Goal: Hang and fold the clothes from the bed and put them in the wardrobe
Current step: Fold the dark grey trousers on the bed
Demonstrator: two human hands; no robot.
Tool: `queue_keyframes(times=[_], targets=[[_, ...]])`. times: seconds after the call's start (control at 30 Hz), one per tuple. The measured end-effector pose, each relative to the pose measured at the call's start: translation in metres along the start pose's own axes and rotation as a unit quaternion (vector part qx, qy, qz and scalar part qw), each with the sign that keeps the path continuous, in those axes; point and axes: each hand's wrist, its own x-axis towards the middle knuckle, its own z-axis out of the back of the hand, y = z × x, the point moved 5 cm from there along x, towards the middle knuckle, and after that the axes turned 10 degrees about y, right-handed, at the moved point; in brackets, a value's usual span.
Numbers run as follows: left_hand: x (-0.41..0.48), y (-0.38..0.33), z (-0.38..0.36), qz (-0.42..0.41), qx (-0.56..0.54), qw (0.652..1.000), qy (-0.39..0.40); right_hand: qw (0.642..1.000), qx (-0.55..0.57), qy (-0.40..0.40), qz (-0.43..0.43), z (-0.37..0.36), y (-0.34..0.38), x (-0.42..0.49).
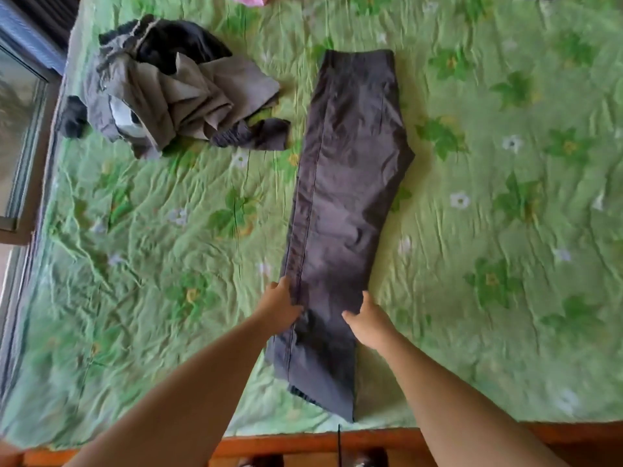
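- dark grey trousers (347, 183) lie flat and lengthwise on the green flowered bed (505, 230) (waist at the far end).
- left hand (281, 306) pinches their left edge; right hand (365, 318) grips the right edge, fingers (367, 299) curled on the cloth.
- crumpled clothes pile (175, 92) lies well apart, far left.

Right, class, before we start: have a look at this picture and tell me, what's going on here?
A person is folding laundry on a bed. The dark grey trousers lie flat, leg on leg, lengthwise on the green flowered bedspread. The left hand grips their left edge and the right hand their right edge, down near the leg ends. They are not yet folded across. A crumpled heap of grey and black clothes waits beside them, to the left. No wardrobe is in view.
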Motion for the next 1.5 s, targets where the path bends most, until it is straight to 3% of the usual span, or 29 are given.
queue_keyframes(times=[0.1, 0.17, 0.3, 0.4, 0.53, 0.8, 0.97, 1.1, 1.2, 1.5], targets=[[-0.001, 0.037, -0.03, 0.007, -0.044, 0.999, 0.001, 0.993, 0.102, -0.02, -0.047, -0.043, -0.034, -0.003], [-0.003, 0.06, -0.045, 0.01, -0.073, 0.997, -0.021, 0.98, 0.194, -0.029, -0.033, -0.073, -0.051, -0.004], [-0.013, 0.094, -0.06, 0.008, -0.175, 0.982, -0.072, 0.958, 0.27, -0.092, 0.018, -0.113, -0.069, -0.008], [-0.028, 0.107, -0.074, -0.039, -0.228, 0.972, -0.039, 0.951, 0.265, -0.152, 0.053, -0.127, -0.075, -0.019], [-0.053, 0.112, -0.087, -0.112, -0.234, 0.966, 0.014, 0.961, 0.198, -0.172, 0.083, -0.142, -0.083, -0.04], [-0.085, 0.109, -0.098, -0.157, -0.308, 0.938, -0.002, 0.923, 0.249, -0.216, 0.2, -0.151, -0.106, -0.072], [-0.103, 0.118, -0.127, -0.173, -0.179, 0.968, 0.029, 0.919, 0.308, -0.138, 0.202, -0.164, -0.129, -0.072], [-0.109, 0.126, -0.134, -0.158, -0.237, 0.959, -0.013, 0.894, 0.395, -0.068, 0.199, -0.176, -0.143, -0.066], [-0.108, 0.134, -0.147, -0.14, -0.276, 0.951, 0.002, 0.876, 0.447, -0.039, 0.174, -0.186, -0.151, -0.059], [-0.099, 0.166, -0.175, -0.034, -0.219, 0.973, -0.065, 0.93, 0.345, -0.076, 0.103, -0.212, -0.159, -0.054]])
